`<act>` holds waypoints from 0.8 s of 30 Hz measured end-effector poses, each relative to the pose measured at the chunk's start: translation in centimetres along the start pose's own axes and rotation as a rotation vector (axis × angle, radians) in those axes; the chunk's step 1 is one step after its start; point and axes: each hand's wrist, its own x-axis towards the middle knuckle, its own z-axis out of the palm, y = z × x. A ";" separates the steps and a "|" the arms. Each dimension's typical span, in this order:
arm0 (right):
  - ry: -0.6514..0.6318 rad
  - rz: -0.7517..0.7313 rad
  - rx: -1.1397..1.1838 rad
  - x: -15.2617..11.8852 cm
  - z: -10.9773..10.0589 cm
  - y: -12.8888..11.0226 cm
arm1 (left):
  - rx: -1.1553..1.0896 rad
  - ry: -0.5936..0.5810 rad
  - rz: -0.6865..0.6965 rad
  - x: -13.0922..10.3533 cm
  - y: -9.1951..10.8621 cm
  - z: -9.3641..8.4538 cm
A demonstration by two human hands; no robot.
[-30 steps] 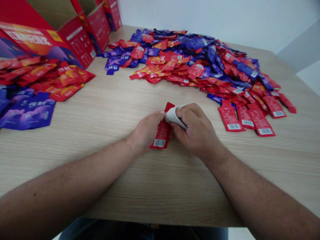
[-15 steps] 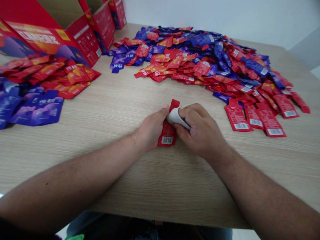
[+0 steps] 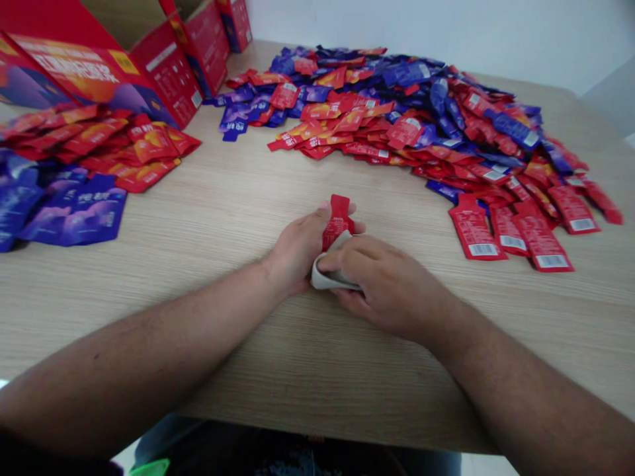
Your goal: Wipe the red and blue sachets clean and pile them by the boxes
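Note:
My left hand (image 3: pixel 299 250) is closed on a small red sachet (image 3: pixel 338 217) with a narrow neck, its back with printed text facing up. Its fingers support the pouch from beneath, and the thumb lies along its left edge. My right hand (image 3: pixel 380 277) grips a folded whitish cloth (image 3: pixel 325 276) and presses it on the lower part of the sachet, covering the barcode end. Both hands are just above the table (image 3: pixel 238 330), near its front edge.
A large mixed heap of red and purple sachets (image 3: pixel 357 122) spreads across the back and right. Smaller piles of red sachets (image 3: pixel 149 149) and purple sachets (image 3: pixel 79 211) lie at left. Behind them stand open red cartons (image 3: pixel 163 73).
My right hand has slid the cloth down the sachet, from near its neck to its bottom end. The neck and upper text now show, and left fingertips appear behind the sachet.

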 end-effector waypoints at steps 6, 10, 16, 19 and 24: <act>0.105 0.071 -0.055 0.0 0.1 0.3 | -0.048 0.035 -0.024 0.0 0.2 0.3; -0.034 -0.037 -0.023 0.0 0.3 -0.3 | -0.050 0.033 -0.042 0.0 0.3 0.4; 0.036 0.047 -0.047 0.0 0.1 0.4 | -0.120 0.037 -0.059 -0.1 0.8 0.6; 0.034 -0.001 -0.037 0.0 0.4 0.3 | -0.133 0.042 -0.056 0.1 0.8 0.6; 0.002 -0.022 -0.018 0.0 0.7 0.0 | -0.133 0.028 -0.051 0.2 0.7 0.5</act>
